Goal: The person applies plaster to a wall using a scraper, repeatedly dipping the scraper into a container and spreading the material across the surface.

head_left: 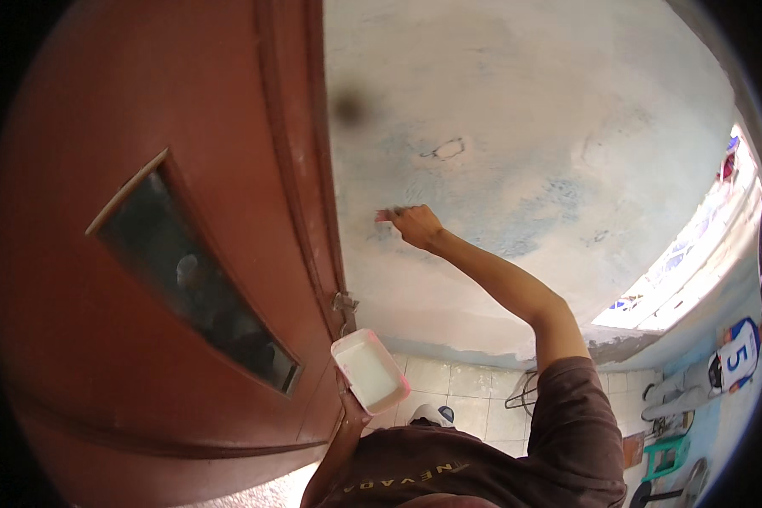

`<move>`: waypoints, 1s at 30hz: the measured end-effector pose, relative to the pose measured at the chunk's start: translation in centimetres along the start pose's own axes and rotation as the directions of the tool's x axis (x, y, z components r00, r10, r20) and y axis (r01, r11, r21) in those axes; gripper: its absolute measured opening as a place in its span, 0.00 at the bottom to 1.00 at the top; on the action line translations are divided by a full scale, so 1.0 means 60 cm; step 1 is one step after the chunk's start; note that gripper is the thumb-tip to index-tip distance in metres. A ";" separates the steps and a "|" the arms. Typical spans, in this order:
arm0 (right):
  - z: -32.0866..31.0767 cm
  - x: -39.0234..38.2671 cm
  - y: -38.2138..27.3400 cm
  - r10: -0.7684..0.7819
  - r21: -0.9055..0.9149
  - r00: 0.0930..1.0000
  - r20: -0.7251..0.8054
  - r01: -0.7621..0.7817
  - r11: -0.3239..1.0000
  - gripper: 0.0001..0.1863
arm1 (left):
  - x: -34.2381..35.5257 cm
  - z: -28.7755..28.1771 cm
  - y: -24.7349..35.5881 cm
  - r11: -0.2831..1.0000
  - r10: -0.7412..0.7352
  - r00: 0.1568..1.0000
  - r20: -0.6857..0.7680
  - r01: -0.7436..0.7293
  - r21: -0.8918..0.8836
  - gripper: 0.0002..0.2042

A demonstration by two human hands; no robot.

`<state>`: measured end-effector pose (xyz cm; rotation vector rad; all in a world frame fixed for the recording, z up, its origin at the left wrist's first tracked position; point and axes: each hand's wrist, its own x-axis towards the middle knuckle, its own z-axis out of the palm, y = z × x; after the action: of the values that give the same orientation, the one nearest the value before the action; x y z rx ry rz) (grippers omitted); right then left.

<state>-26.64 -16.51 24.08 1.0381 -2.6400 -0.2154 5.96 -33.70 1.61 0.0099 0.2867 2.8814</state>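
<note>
My right hand (pixel 416 225) is raised at the patchy white and pale-blue wall (pixel 516 127), fingers closed round a small tool (pixel 387 215), perhaps a brush, held against or very near the surface. Lower down, my left hand (pixel 353 405) grips a pink-rimmed rectangular container (pixel 368 372) of milky white liquid from below and the side, beside the door's edge.
A red-brown door (pixel 85 339) with a glass panel fills the left, its latch (pixel 344 303) near the container. Right are a bright window (pixel 669 254), another person (pixel 732 364), a green stool (pixel 665 457) and a bent metal frame (pixel 521 394) on the tiled floor (pixel 466 406).
</note>
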 end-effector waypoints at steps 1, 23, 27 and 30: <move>-0.025 -0.001 0.018 -0.003 -0.017 0.975 -0.222 -0.001 1.000 0.32 | 0.006 -0.010 -0.003 0.992 -0.025 0.998 -0.054 0.018 -0.122 0.35; -0.006 0.062 -0.009 0.189 0.053 0.980 0.067 -0.192 0.980 0.25 | 0.005 -0.079 -0.022 0.983 -0.054 0.997 -0.061 0.042 -0.179 0.32; -0.071 0.021 0.052 0.334 0.223 0.928 -0.166 -0.294 0.929 0.30 | 0.002 -0.135 -0.029 0.914 -0.114 0.983 0.147 0.161 -0.372 0.34; -0.251 0.038 0.137 0.368 0.209 0.665 -0.649 -0.310 0.928 0.28 | -0.005 -0.148 -0.044 0.891 -0.119 0.992 0.043 0.126 -0.436 0.35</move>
<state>-28.57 -12.54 40.81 0.4699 -2.0916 0.3129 6.59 -32.97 -7.58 -0.0647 -0.3593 2.7491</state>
